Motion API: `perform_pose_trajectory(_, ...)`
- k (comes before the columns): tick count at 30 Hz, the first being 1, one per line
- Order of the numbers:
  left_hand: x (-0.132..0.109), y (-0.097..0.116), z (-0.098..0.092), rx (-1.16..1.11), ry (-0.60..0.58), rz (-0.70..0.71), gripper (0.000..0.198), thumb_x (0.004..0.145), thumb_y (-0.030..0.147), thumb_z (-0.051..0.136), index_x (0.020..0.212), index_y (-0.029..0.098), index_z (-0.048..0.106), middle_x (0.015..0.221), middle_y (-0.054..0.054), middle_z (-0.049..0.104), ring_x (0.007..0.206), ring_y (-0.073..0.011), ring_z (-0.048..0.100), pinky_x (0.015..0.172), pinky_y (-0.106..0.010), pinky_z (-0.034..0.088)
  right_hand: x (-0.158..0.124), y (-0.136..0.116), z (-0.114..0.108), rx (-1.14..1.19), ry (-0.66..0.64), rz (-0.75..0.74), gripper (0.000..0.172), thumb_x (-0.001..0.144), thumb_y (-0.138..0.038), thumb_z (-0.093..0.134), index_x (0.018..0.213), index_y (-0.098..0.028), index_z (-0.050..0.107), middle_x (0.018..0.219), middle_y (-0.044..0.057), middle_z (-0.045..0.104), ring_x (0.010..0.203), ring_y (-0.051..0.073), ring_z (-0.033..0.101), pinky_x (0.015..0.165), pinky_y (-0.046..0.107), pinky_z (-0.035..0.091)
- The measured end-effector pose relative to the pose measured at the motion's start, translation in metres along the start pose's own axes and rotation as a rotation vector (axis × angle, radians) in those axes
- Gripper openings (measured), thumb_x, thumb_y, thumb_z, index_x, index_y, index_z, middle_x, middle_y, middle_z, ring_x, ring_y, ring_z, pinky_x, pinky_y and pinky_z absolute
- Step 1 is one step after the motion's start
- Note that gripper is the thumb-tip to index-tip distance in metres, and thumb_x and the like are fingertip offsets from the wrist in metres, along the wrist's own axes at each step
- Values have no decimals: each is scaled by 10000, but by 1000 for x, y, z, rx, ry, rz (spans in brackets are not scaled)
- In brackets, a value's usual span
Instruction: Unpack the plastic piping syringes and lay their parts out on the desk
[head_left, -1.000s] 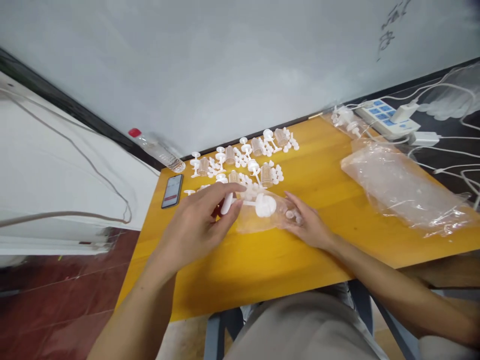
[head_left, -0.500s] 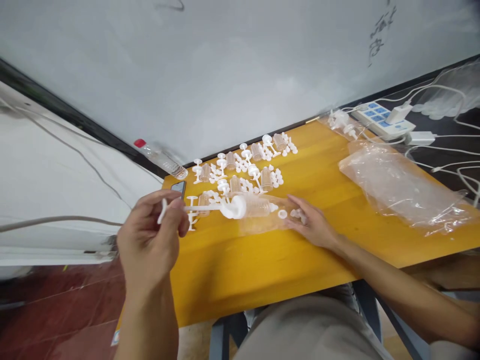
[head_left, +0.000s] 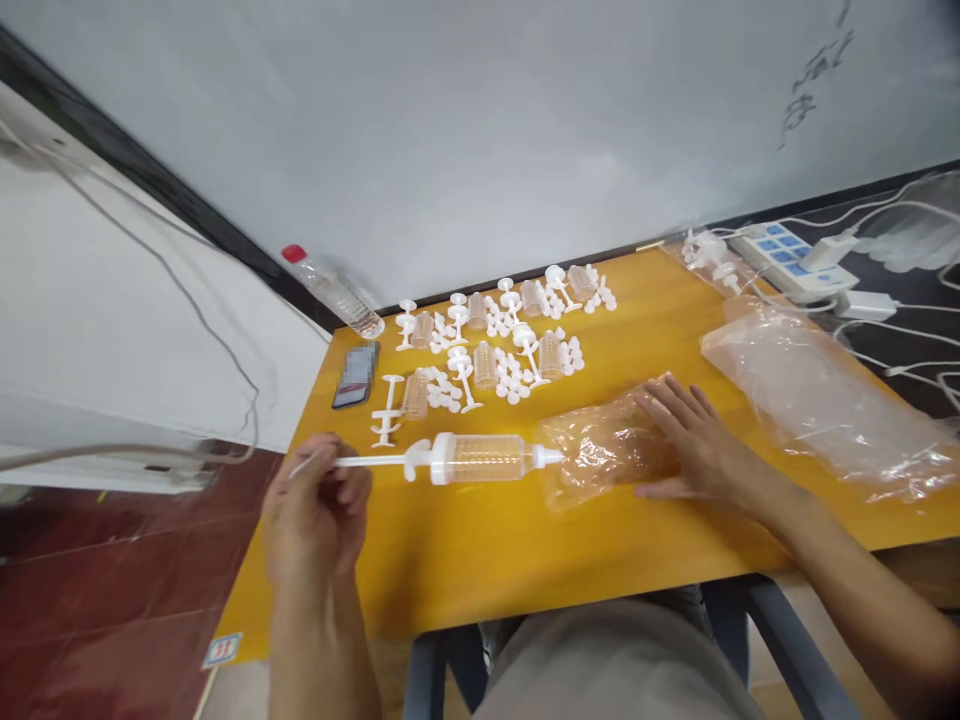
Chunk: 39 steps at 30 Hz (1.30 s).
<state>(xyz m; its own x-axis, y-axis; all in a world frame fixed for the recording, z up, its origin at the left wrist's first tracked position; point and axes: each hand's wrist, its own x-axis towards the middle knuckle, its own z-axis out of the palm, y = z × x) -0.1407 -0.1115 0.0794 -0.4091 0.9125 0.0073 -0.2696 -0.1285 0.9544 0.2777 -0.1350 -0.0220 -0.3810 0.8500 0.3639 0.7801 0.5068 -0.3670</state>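
My left hand [head_left: 319, 505] is closed on the white plunger rod of a large clear plastic syringe [head_left: 487, 458]. The syringe lies level, its white collar toward my left hand and its white nozzle pointing right. A crinkled clear plastic bag [head_left: 600, 445] rests on the table just past the nozzle; whether the tip touches it I cannot tell. My right hand [head_left: 697, 445] lies on the bag's right end, fingers stretched out and apart. Behind the syringe stand sets of white plungers [head_left: 463, 380], clear barrels [head_left: 485, 366] and small white nozzles [head_left: 513, 380].
A phone [head_left: 355, 375] and a red-capped bottle [head_left: 334, 292] are at the table's left. To the right lie a large clear plastic bag [head_left: 817, 390], a smaller bag of white parts [head_left: 712, 258] and a power strip [head_left: 791, 262] with white cables. A whiteboard [head_left: 480, 130] rises behind.
My right hand has shifted right and spread its fingers on the bag, which no longer overlaps the syringe's barrel. The syringe, still in my left hand, appears lower in view.
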Motion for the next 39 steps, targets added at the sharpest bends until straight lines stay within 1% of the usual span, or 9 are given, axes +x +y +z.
perform_pose_trajectory(4, -17, -38, 16, -59, -15, -99, 292, 657, 254, 866, 786, 168, 619, 601, 72, 522, 422, -33, 417, 373, -126, 312, 31, -72, -1, 321, 189, 85, 327, 1044, -444, 521, 1246, -206, 619, 1137, 108, 702, 995, 209, 688, 848, 336, 560)
perform_pose_trajectory(8, -39, -62, 28, 58, -172, -129, 239, 828, 394, 804, 909, 193, 704, 652, 40, 583, 488, -69, 510, 464, -165, 423, 69, -107, 21, 499, 208, 309, 515, 1083, -454, 414, 640, -194, 380, 563, -32, 363, 516, 89, 366, 523, 261, 298)
perform_pose_trajectory(12, -45, -66, 29, 391, -504, 156, 411, 827, 400, 828, 1190, 224, 747, 1158, -99, 720, 989, -208, 703, 846, -295, 572, 94, -100, 29, 551, 82, 479, 636, 1066, -585, 366, 576, -196, 253, 526, -31, 254, 495, 80, 267, 504, 281, 217)
perform_pose_trajectory(15, -39, -62, 34, 504, -688, 285, 569, 715, 313, 922, 1249, 247, 737, 1157, -84, 749, 992, -218, 700, 858, -303, 571, 102, -90, 27, 621, -23, 503, 600, 1058, -609, 385, 657, -182, 516, 543, -29, 396, 508, 95, 395, 509, 258, 296)
perform_pose_trajectory(19, -32, -66, 46, 454, -632, -18, 361, 790, 376, 866, 1089, 198, 769, 830, -25, 743, 688, -136, 661, 626, -217, 542, 100, -83, 27, 580, 150, 410, 457, 1100, -497, 337, 1140, -188, 671, 556, -52, 433, 480, 108, 434, 507, 250, 355)
perform_pose_trajectory(24, -32, -86, 51, 97, -559, -694, 553, 772, 670, 783, 757, 122, 709, 645, -65, 686, 506, -135, 602, 503, -236, 518, 97, -77, 22, 266, 323, 8, 320, 1056, -340, 446, 1231, -179, 660, 581, -26, 529, 496, 120, 478, 535, 270, 381)
perform_pose_trajectory(28, -33, -81, 40, 185, -460, -459, 471, 620, 425, 966, 969, 163, 788, 869, -74, 768, 724, -167, 693, 661, -229, 570, 97, -75, 15, 484, 137, 174, 329, 1044, -452, 502, 980, -193, 694, 704, 11, 619, 601, 125, 546, 579, 262, 431)
perform_pose_trajectory(31, -33, -70, 34, 308, -452, -258, 535, 528, 207, 998, 1029, 211, 809, 1028, -67, 782, 916, -207, 717, 805, -246, 581, 95, -75, 10, 730, -91, 348, 566, 1068, -514, 447, 613, -185, 520, 521, -35, 424, 475, 78, 372, 462, 240, 284)
perform_pose_trajectory(39, -19, -76, 45, 53, -429, -677, 488, 624, 524, 940, 779, 110, 734, 638, -54, 702, 529, -137, 649, 507, -210, 554, 89, -74, 1, 670, 173, 8, 116, 939, -225, 722, 1053, -244, 715, 896, -2, 724, 762, 109, 658, 696, 252, 521)
